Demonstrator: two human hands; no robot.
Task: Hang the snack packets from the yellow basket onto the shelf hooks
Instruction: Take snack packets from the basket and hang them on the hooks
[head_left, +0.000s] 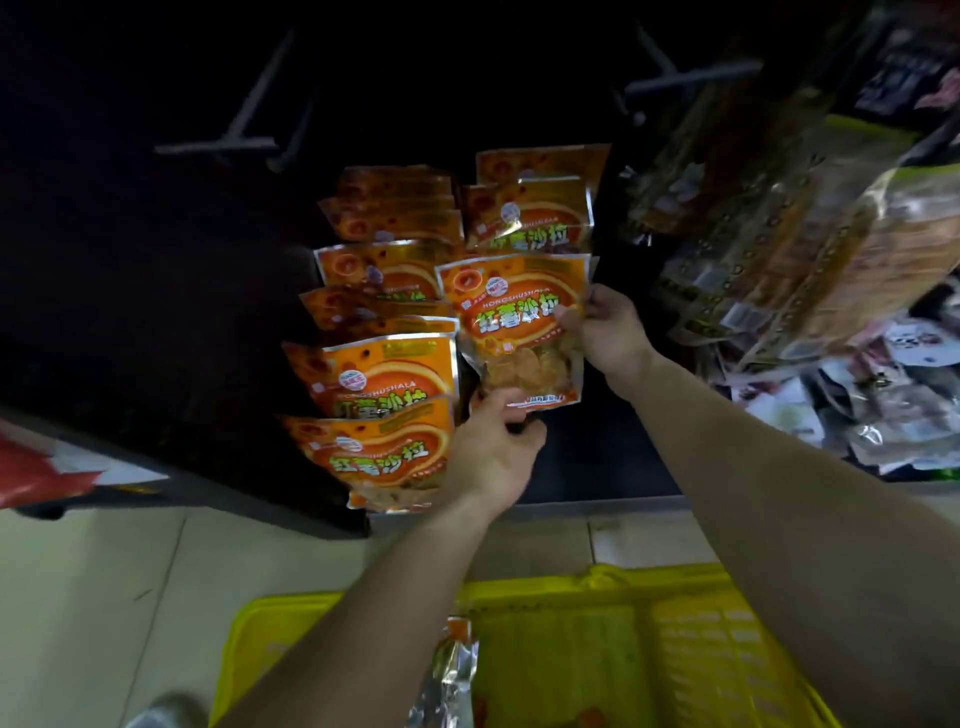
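An orange snack packet (514, 322) is held up against the dark shelf back. My right hand (608, 332) pinches its right edge, thumb on the front. My left hand (493, 447) grips its bottom left corner. Several identical orange packets hang in a column to the left (379, 374), and more hang above the held one (535, 213). The yellow basket (675, 649) sits on the floor below my arms, with a silver-backed packet (452, 670) lying in it. Whether the held packet is on a hook is hidden.
Bare grey hooks (234, 140) (685, 78) stick out of the dark panel higher up. Mixed snack bags (789, 249) hang crowded on the right. A red and white package (57, 467) lies at the left edge. Pale floor tiles (130, 597) run below the shelf.
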